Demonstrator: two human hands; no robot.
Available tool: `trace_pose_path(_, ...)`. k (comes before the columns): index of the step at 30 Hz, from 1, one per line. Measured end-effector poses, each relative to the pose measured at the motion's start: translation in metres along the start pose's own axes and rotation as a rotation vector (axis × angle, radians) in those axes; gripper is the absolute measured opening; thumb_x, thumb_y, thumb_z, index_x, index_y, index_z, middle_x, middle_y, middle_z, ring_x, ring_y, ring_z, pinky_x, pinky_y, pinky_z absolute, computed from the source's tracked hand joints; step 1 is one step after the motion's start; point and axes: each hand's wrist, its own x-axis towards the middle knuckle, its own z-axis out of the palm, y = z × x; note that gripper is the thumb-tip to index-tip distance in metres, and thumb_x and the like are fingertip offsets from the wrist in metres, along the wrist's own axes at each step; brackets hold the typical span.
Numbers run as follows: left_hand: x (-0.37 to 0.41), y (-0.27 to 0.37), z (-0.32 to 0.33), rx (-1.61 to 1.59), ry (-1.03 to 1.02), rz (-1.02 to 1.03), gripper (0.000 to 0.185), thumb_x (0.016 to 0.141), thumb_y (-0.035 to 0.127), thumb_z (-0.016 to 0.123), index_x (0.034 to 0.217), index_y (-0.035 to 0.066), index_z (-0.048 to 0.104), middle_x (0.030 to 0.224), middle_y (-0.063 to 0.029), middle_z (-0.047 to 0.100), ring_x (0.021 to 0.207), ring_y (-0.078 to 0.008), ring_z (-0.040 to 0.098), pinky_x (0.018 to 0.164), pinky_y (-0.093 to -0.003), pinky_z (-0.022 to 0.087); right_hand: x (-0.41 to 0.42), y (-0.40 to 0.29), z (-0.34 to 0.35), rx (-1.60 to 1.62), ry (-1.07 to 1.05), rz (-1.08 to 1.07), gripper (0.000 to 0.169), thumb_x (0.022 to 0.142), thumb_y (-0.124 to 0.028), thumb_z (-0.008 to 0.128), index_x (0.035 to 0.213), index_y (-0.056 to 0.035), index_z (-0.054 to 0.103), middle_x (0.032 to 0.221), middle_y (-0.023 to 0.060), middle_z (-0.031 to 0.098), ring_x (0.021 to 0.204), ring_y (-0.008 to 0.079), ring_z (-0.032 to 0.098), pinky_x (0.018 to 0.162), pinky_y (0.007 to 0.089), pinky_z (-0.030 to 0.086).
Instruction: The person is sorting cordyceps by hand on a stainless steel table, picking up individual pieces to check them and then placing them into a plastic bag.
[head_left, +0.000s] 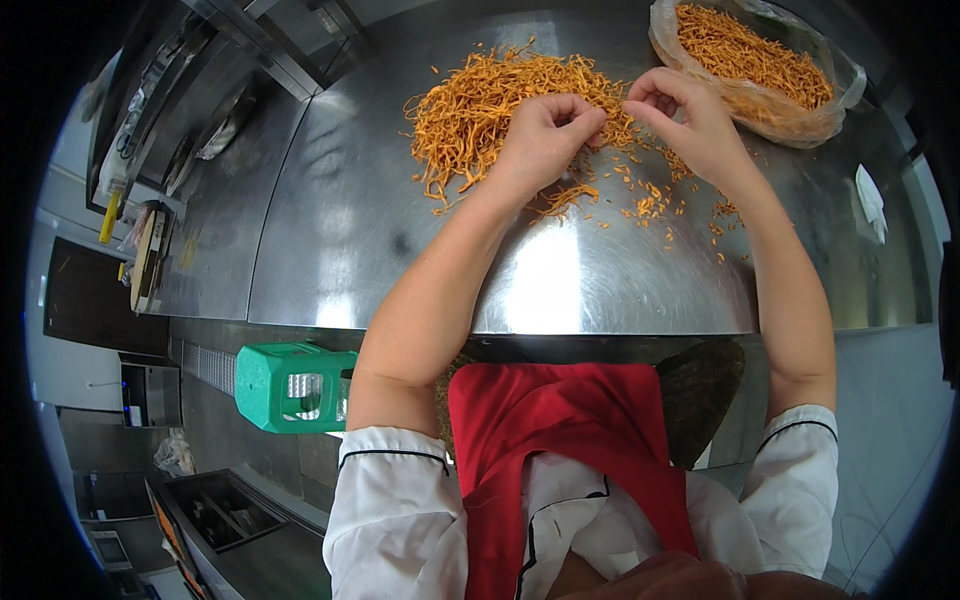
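Observation:
On the stainless steel table (420, 262) lies a heap of thin orange strands (480, 120), possibly dried cordyceps mushrooms. My left hand (547, 135) is at the heap's right part, thumb and fingertips pinched together around what looks like a strand, mostly hidden. Close to its right, my right hand (686, 120) has thumb and index finger nearly together at the heap's right edge; whether a piece is between them is too small to tell. Short orange bits (649, 202) are scattered below and between my hands. Behind my right hand, a clear plastic bag (780, 124) stands open, filled with more orange strands.
A crumpled white tissue (870, 202) lies at the table's right. Metal shelving (262, 45) stands at the upper left. A green plastic stool (277, 386) is on the floor beyond the table's front edge, left of my body. A round wooden board (144, 259) is at the far left.

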Motion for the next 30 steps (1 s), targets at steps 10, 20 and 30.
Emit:
trace_pose_path(10,0.0,0.0,0.0,0.01,0.006,-0.039,0.017,0.09,0.018,0.064,0.084,0.003,0.067,0.075,-0.001,0.064,0.07,-0.0064,0.055,0.065,-0.0215,0.044,-0.001,-0.006,-0.002,-0.093,0.009,-0.049,0.014,0.089,-0.013,0.061,0.088,0.0008,0.058,0.079,0.0033,0.057,0.07,0.0117,0.052,0.063,0.0264,0.042)
trace_pose_path(20,-0.001,0.002,0.001,0.074,-0.008,-0.02,0.019,0.09,0.019,0.064,0.084,0.002,0.066,0.076,0.0,0.063,0.072,-0.007,0.056,0.067,-0.0221,0.044,-0.003,-0.01,-0.004,-0.136,-0.023,-0.105,0.014,0.088,-0.011,0.06,0.085,0.002,0.057,0.074,0.0058,0.056,0.065,0.0146,0.051,0.06,0.0298,0.043)
trace_pose_path(30,-0.001,0.005,0.002,0.042,-0.009,0.084,0.017,0.09,0.017,0.064,0.081,0.003,0.066,0.071,0.0012,0.062,0.064,-0.0049,0.051,0.057,-0.0221,0.041,0.003,0.006,-0.015,0.297,-0.207,-0.002,0.014,0.09,-0.015,0.06,0.083,-0.0034,0.056,0.074,-0.0045,0.05,0.07,0.0048,0.046,0.063,0.0226,0.039)
